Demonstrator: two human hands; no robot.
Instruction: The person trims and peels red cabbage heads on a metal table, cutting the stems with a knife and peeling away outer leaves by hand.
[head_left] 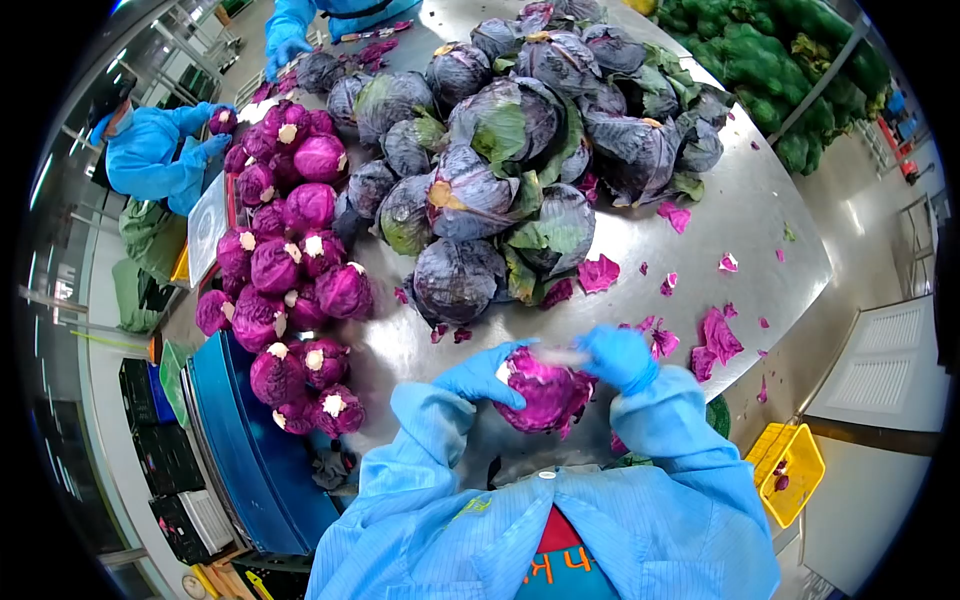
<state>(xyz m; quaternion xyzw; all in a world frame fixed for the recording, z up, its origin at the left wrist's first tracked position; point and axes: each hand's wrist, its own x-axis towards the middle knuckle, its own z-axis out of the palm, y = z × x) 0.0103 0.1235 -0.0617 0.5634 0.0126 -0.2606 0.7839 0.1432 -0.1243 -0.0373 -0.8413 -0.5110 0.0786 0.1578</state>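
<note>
My left hand (484, 377), in a blue glove, grips a red cabbage (540, 398) from its left side just above the near edge of the table. The cabbage is bright purple, with a pale cut patch on its upper left and ragged leaves at its right. Closed around the handle end of a knife (560, 356) is my gloved right hand (618, 358). Motion smears the pale blade, which lies over the top of the cabbage; the handle is hidden in my fist.
Untrimmed dark cabbages (460, 275) are heaped across the metal table (770, 250). Trimmed purple cabbages (275, 265) line its left side. Loose leaf scraps (718, 335) lie right. A yellow basket (812, 465) stands lower right. Two co-workers in blue (155, 155) work at the far left and top.
</note>
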